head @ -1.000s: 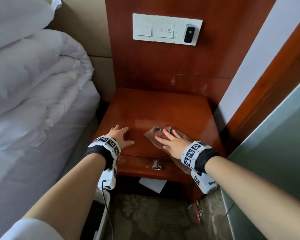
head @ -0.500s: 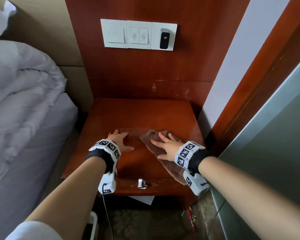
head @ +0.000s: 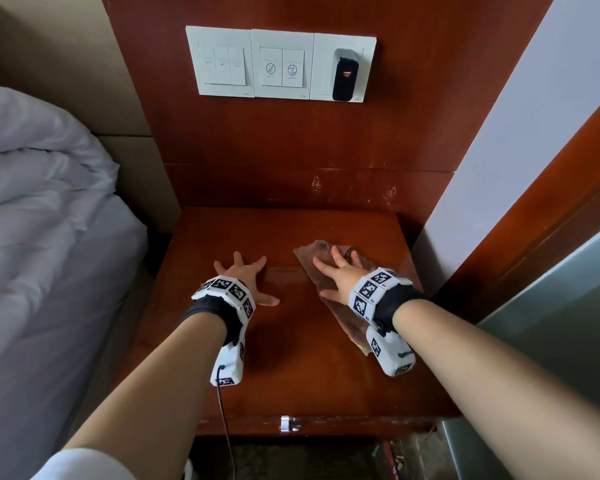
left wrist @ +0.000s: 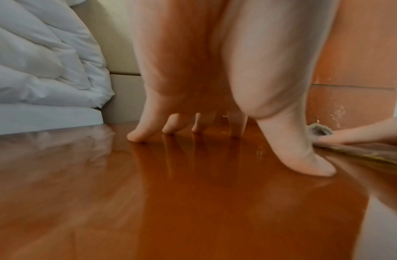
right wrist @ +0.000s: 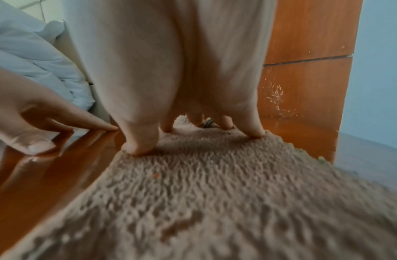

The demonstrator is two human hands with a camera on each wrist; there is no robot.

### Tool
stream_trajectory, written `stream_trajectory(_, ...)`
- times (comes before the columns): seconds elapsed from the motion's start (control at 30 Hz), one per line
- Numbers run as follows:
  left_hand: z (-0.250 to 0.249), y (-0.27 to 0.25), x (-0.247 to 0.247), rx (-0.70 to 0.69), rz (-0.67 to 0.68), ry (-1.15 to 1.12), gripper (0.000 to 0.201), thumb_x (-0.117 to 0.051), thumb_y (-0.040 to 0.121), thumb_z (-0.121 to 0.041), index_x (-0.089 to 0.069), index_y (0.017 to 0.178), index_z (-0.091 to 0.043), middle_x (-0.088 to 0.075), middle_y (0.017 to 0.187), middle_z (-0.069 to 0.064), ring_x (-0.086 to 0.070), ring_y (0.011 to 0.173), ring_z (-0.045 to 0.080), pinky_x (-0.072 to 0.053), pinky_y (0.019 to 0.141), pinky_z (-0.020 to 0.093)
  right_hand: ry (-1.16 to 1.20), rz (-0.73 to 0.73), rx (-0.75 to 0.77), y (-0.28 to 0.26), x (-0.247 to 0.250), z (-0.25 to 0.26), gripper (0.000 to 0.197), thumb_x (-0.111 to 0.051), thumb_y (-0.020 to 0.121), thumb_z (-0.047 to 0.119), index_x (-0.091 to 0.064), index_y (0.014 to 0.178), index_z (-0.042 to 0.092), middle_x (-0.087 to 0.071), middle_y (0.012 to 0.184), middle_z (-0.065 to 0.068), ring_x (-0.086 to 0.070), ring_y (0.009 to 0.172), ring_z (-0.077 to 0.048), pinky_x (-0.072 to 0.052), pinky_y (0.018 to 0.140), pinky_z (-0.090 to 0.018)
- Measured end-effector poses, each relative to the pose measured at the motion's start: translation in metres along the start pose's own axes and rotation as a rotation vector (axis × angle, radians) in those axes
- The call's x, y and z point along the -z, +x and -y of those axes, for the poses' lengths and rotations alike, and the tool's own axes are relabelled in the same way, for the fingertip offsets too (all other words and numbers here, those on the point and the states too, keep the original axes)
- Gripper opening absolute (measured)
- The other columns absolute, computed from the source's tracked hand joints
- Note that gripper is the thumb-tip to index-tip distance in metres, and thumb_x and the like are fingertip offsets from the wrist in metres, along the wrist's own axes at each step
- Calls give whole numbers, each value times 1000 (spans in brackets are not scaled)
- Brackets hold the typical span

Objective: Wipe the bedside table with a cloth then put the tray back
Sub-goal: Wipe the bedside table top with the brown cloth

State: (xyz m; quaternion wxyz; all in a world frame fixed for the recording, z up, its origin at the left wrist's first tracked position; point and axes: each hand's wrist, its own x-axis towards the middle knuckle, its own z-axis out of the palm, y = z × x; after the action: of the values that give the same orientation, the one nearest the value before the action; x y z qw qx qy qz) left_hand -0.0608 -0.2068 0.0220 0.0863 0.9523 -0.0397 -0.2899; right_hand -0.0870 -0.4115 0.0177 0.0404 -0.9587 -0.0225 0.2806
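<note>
White duvet point(head: 32, 188) heaped on the bed at far left; left hand point(head: 243, 275) spread, fingertips point(left wrist: 135, 137) propped on the bare wooden desk point(head: 291, 375); just right, right hand point(head: 340, 275) spread flat, pressing the brown cloth point(head: 343, 317) onto the desk's right side; switch panel point(head: 281, 64) above.

1. A glossy red-brown table point(head: 291, 368) is set between a bed point(head: 49, 271) and a wall.
2. A brown cloth point(head: 329, 289) is spread flat on its right half.
3. The cloth is pressed by the right hand point(head: 340, 275); the bare top is touched by the left hand point(head: 243, 275).
</note>
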Motion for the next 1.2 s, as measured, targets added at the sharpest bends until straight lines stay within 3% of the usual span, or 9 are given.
stream_trajectory(0.33,-6,50,21,42,-12,-53,106,-72,70,-58,-1,148,-47,17,159,7,14,139,53,-14,110,68,28,-9,-40,63,40,-11,70,-46,96,44,-2,150,41,19,159,-2,13,143,-44,-7,113,-62)
stream_trajectory(0.67,-8,69,26,52,-24,-49,108,-72,68,-60,-1,148,-48,17,158,9,13,138,55,-11,110,69,41,-59,-67,91,58,-17,70,-46,95,47,-4,150,40,15,160,-3,10,143,-46,-7,115,-58)
stream_trajectory(1.03,-9,71,29,45,-24,8,108,-69,69,-64,2,148,-47,16,158,10,11,138,55,-15,110,68,22,-40,-52,72,56,-14,68,-43,97,45,-3,151,38,15,160,-4,11,144,-45,-9,114,-59)
stream_trajectory(1.2,-6,81,30,27,-18,91,113,-66,64,-72,5,148,-46,14,158,14,1,142,51,-11,112,67,-64,9,-28,46,44,-7,72,-44,96,46,1,151,36,16,159,-7,8,143,-47,-16,114,-58)
